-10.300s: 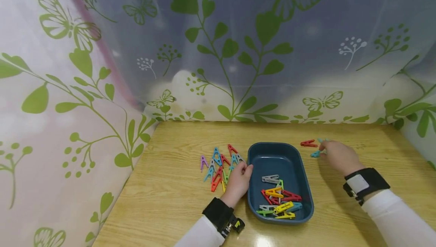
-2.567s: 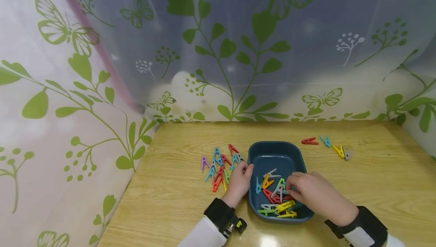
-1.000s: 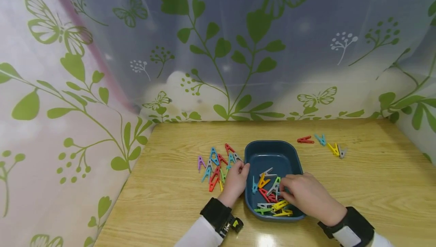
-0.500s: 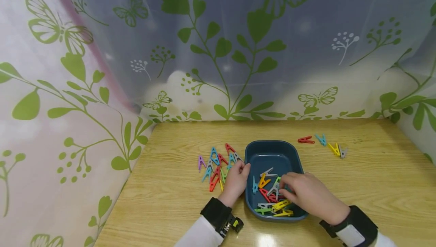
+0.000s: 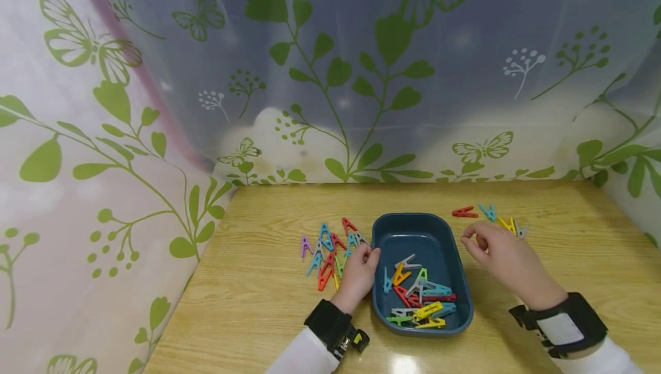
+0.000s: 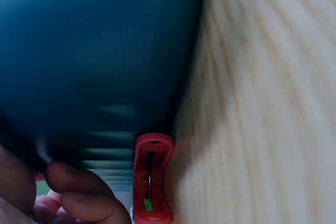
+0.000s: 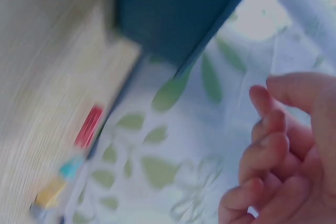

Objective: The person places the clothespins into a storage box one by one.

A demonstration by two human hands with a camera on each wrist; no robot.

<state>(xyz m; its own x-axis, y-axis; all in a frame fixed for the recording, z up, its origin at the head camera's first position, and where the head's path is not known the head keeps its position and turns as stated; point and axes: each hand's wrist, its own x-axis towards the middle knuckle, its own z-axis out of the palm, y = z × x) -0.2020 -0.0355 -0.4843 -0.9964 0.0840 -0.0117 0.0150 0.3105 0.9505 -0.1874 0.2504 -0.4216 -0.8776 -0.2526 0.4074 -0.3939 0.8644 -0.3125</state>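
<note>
A dark blue plastic bin [image 5: 413,223] stands in the middle of the table, several coloured clothespins lying in its near half. My left hand [image 5: 357,275] pinches the bin's left rim between thumb and fingers; in the left wrist view, a red clothespin [image 6: 153,179] stands beside the bin wall. Off the bin's right side, in the air, is my right hand [image 5: 508,259], fingers loosely curled and nothing between them. A light blue clothespin [image 5: 436,289] lies in the bin near a grey clothespin [image 5: 415,289] and a yellow one [image 5: 427,311].
Left of the bin spreads a cluster of mixed clothespins [image 5: 325,238], partly behind the left hand. At the back right a red clothespin [image 5: 465,212], a light blue one [image 5: 487,211], a yellow one [image 5: 506,224] and a grey one [image 5: 522,230] form a row. Printed curtain [image 5: 310,133] borders the table.
My right hand has come out of the bin, moving right and back, uncovering the light blue clothespin. Since the oldest frame, yellow and grey clothespins show in the back row. My left hand stays put.
</note>
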